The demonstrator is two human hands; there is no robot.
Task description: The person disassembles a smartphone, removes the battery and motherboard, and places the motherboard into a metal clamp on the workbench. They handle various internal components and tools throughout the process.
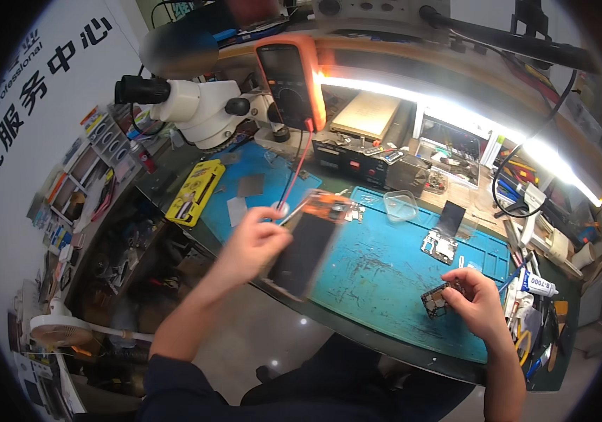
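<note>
My left hand is closed at the left edge of a phone body, a dark slab with an orange-copper section at its top end, tilted over the front edge of the blue work mat. Both are smeared by motion, and the fingers' exact grip is hard to make out. A thin pale strip shows by the fingertips. Toward the mat's right side, my right hand pinches a small phone circuit board between thumb and fingers. Beyond it lie another phone board and a black rectangular piece.
A clear plastic box sits at the mat's back edge. Behind stand an orange multimeter with leads hanging down and a white microscope. A yellow box lies left; a glue tube and tools crowd the right.
</note>
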